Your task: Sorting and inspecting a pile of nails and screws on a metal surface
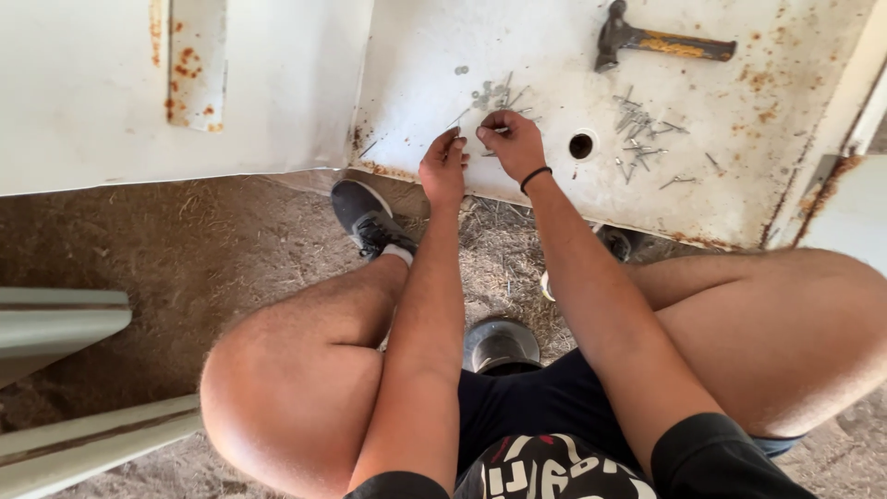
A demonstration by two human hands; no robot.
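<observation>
I sit with both arms stretched over a rusty white metal panel (739,185). My right hand (513,143), a black band on its wrist, pinches a small nail at the edge of a pile of nails and washers (494,94). My left hand (443,168) rests beside it on the panel, fingers curled; whether it holds anything is hidden. A second scatter of nails (639,129) lies to the right, past a round hole (580,145) in the panel.
A claw hammer (661,42) with a rusty handle lies at the panel's far side. Another white panel (139,83) with rust spots sits to the left. Pale metal frame pieces (65,323) lie at the lower left on dirt and straw.
</observation>
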